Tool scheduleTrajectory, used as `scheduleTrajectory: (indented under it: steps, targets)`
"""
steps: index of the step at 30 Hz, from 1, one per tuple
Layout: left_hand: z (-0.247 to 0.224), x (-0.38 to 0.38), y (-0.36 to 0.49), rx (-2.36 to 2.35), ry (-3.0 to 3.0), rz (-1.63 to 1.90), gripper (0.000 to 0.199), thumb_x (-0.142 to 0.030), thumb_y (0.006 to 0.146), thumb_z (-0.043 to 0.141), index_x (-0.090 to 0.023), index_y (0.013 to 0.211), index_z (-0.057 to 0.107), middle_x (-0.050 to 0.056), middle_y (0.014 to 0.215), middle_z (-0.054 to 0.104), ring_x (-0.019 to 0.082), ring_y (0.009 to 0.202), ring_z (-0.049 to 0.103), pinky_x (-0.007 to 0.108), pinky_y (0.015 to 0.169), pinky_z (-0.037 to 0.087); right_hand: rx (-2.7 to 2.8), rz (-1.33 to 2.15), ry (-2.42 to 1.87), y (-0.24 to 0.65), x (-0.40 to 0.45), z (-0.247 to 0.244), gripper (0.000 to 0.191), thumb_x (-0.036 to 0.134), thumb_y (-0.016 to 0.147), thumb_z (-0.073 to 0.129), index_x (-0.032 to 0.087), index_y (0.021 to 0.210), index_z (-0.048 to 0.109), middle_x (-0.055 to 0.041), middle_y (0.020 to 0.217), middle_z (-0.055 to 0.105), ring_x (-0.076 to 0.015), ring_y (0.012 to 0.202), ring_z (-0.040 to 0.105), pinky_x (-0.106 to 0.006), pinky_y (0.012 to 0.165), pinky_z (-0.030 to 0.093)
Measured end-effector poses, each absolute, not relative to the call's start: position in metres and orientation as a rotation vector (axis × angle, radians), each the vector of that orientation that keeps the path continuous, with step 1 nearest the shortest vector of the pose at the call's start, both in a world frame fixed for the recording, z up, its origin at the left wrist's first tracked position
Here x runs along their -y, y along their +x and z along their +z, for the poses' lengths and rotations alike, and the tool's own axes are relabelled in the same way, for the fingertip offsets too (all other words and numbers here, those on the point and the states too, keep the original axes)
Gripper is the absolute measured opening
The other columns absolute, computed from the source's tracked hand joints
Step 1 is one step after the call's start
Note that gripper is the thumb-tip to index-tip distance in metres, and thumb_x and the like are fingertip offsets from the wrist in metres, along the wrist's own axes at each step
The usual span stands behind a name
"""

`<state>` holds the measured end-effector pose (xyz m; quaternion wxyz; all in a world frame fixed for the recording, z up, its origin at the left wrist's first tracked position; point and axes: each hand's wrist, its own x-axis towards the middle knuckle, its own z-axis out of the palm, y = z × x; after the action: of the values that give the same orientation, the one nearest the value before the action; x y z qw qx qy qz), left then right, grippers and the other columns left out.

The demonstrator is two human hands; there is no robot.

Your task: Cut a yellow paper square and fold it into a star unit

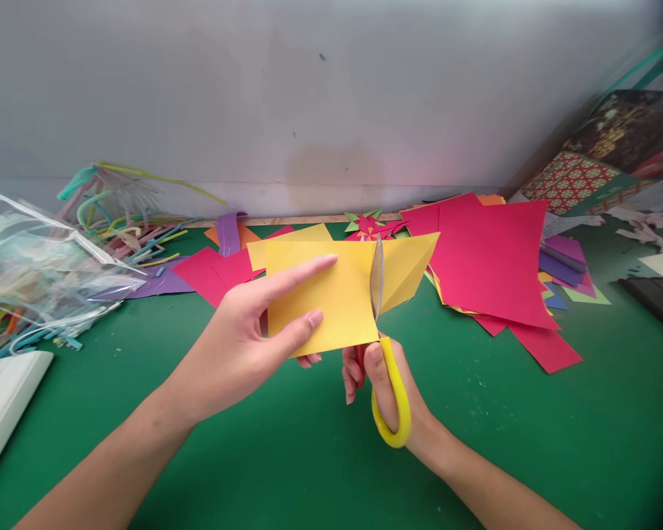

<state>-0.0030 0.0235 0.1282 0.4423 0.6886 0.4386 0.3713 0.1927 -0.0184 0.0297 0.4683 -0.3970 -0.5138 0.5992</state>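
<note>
A sheet of yellow paper is held up over the green table by my left hand, thumb and index finger on its near face and other fingertips showing below its lower edge. My right hand grips scissors with a yellow handle loop; my thumb is through that loop. A red part of the handle shows by the fingers. One metal blade stands upright across the front of the paper, near its right part, which bends away as a folded flap. The other blade is mostly hidden behind the sheet.
Red paper sheets are piled at the back right. Red and purple pieces lie at the back left, near a clear plastic bag and coloured strips. A patterned bag stands far right; a white object lies left.
</note>
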Motion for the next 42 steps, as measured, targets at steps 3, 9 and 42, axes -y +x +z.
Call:
scheduleTrajectory:
  steps: [3, 9, 42]
  targets:
    - [0.128, -0.023, -0.004, -1.080, 1.683, 0.918, 0.055, -0.030, 0.094, 0.066, -0.033, 0.149, 0.056, 0.005, 0.108, 0.078, 0.013, 0.055, 0.070, 0.024, 0.049, 0.063, 1.265, 1.466, -0.980, 0.194, 0.018, 0.029, 0.053, 0.071, 0.098, 0.045, 0.021, 0.083, 0.051, 0.0038, 0.064, 0.044, -0.0117, 0.048, 0.047, -0.026, 0.045, 0.044]
    - [0.129, -0.023, -0.004, -1.069, 1.682, 0.931, 0.054, -0.028, 0.094, 0.066, -0.032, 0.148, 0.057, 0.005, 0.105, 0.078, 0.014, 0.054, 0.070, 0.023, 0.048, 0.063, 1.266, 1.464, -1.016, 0.194, 0.018, 0.030, 0.054, 0.073, 0.096, 0.046, 0.020, 0.087, 0.053, 0.0045, 0.061, 0.044, -0.0123, 0.046, 0.048, -0.026, 0.044, 0.044]
    - [0.144, -0.043, -0.037, -1.586, 2.135, 0.904, 0.027, -0.049, 0.094, 0.065, -0.029, 0.108, 0.076, 0.001, 0.109, 0.078, 0.024, 0.098, 0.072, 0.029, 0.080, 0.056, 1.337, 1.611, -1.015, 0.192, 0.020, 0.018, 0.054, 0.073, 0.096, 0.049, 0.019, 0.098, 0.054, 0.0023, 0.076, 0.048, -0.0109, 0.058, 0.045, -0.026, 0.053, 0.047]
